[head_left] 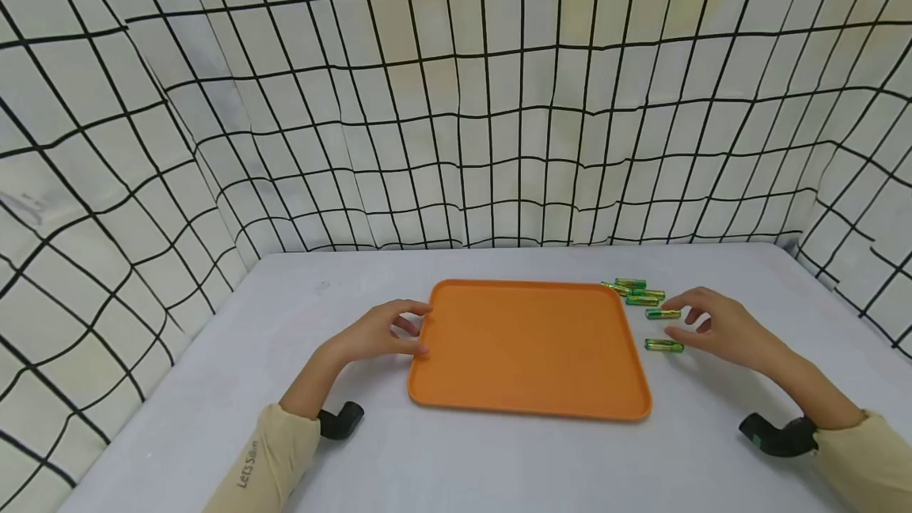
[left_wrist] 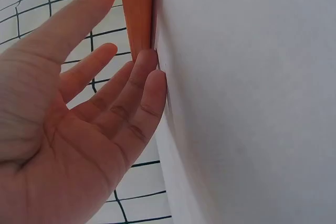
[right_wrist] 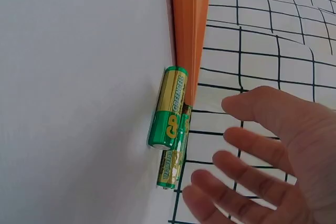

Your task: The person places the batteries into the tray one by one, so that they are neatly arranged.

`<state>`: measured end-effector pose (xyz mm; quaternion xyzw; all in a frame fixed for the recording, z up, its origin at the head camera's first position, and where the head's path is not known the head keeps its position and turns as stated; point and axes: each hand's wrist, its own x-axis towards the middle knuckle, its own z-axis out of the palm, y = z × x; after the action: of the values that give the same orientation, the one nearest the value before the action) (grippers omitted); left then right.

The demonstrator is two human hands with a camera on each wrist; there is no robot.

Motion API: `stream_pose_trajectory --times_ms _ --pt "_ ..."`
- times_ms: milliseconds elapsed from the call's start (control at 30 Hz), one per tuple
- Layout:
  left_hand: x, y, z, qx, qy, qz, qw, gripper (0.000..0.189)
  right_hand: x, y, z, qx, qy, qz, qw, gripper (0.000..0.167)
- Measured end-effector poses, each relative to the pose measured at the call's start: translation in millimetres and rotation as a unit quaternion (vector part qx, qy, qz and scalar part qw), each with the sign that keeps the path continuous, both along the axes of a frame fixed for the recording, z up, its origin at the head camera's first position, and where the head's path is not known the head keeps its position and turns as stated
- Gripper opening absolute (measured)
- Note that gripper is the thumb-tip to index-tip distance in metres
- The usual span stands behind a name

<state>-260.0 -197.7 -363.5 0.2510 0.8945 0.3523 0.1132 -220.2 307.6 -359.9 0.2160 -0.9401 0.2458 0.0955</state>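
An orange tray lies flat on the white table. My left hand is at its left edge, fingers loosely bent and spread from the thumb; in the left wrist view the fingertips come right up to the tray's side. To the right of the tray lie several green and gold batteries, marked GP in the right wrist view. The nearest battery lies on its side, apart from the rest. My right hand hovers just right of the batteries, thumb and fingers apart, with nothing between them.
White walls with a black grid net enclose the table at the back and sides. A black wrist camera sits on the left forearm, another black wrist camera on the right.
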Motion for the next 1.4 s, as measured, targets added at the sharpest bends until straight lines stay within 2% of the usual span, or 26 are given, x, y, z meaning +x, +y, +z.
stream_pose_trajectory --times_ms 133,400,667,800,1067,1267,1400 --pt "-2.0 -3.6 -1.8 0.012 -0.01 -0.008 0.9999 0.064 -2.1 5 -4.4 -0.022 0.009 0.054 0.9983 0.033" --pt "-5.6 -9.5 -6.0 0.034 -0.031 -0.023 0.9987 0.06 -8.0 15 -14.7 -0.083 -0.047 0.133 0.9865 0.029" --pt "-7.0 -12.4 -9.2 0.049 -0.042 -0.031 0.9974 0.06 -11.5 19 -19.7 -0.112 -0.069 0.178 0.9753 0.026" --pt "-7.4 -13.2 -9.5 0.055 -0.048 -0.036 0.9967 0.06 -12.6 21 -22.3 -0.119 -0.076 0.188 0.9719 0.025" --pt "-7.6 -14.8 -10.1 0.058 -0.057 -0.036 0.996 0.061 -13.7 22 -25.8 -0.091 -0.092 0.184 0.9743 0.025" --pt "-7.8 -15.7 -11.3 0.057 -0.06 -0.036 0.9959 0.061 -14.1 21 -27.8 -0.089 -0.114 0.185 0.972 0.03" --pt "-8.4 -15.9 -11.5 0.056 -0.062 -0.036 0.9959 0.061 -13.9 21 -28.9 -0.086 -0.112 0.185 0.9726 0.034"
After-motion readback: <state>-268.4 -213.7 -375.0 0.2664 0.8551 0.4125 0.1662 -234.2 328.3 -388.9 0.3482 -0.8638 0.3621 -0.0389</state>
